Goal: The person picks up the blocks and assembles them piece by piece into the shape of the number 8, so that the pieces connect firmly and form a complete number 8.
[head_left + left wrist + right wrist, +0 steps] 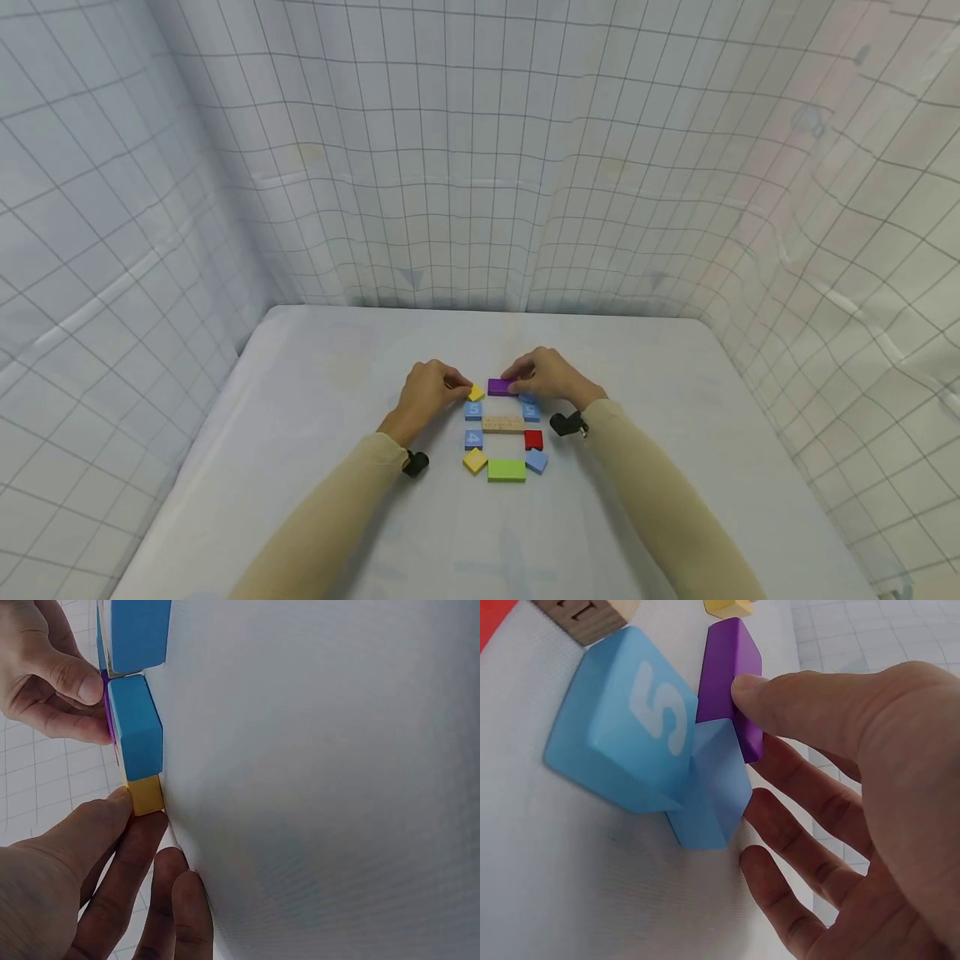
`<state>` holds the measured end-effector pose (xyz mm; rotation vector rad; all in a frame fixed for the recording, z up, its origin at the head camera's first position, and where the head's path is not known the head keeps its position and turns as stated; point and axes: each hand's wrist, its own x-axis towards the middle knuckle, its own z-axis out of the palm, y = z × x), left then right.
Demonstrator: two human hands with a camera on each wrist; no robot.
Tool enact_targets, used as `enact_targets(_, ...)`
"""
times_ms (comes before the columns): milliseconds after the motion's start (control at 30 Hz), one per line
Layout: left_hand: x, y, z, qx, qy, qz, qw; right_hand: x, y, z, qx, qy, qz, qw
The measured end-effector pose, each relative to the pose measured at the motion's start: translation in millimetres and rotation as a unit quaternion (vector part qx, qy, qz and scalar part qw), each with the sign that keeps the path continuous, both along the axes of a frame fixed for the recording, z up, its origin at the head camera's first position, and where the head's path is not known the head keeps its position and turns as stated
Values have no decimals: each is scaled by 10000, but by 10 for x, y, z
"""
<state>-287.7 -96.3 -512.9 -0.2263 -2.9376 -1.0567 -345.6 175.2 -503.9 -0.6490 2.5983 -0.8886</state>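
At the upper left of a ring of coloured blocks, my left hand pinches a small yellow block between thumb and finger. My right hand has its thumb and fingers on a long purple block at the top of the ring. Beside the purple block, partly under the right hand in the head view, lies a tilted blue block. A blue block marked 5 touches it. Another blue block marked 5 lies just below the yellow one.
A wooden bar crosses the middle. Lower down are a blue block marked 4, a red block, a second yellow block, a light-blue block and a green block. All lie on a white table, with gridded curtains around.
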Motion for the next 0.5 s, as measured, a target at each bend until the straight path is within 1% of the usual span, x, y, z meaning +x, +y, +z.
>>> enact_targets(500,4,-4,-21,52,106,-29,9999,32,10,-28,-30,82,18,10000)
